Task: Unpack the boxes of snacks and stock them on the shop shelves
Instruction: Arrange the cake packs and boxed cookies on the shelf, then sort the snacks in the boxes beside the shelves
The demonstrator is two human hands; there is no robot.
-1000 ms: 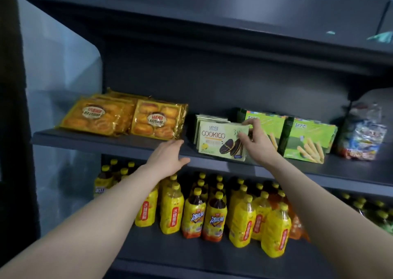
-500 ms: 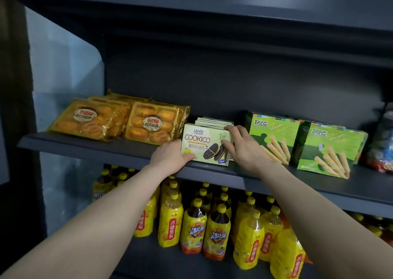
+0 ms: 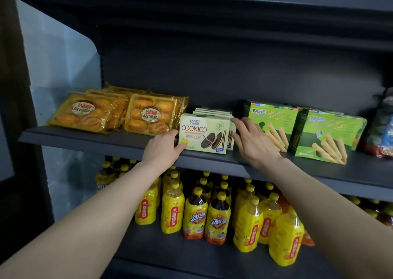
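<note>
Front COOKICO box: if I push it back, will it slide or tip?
Front COOKICO box: flat-sided carton, probably stiff and light. It stands on a narrow edge, so a high push may tip it onto the boxes behind; a low push likely slides it along the shelf.

A dark grey metal shelving unit (image 3: 85, 138) fills the view, its matt back panel (image 3: 212, 70) in dim light; a pale frosted end panel (image 3: 59, 66) closes its left edge
</note>
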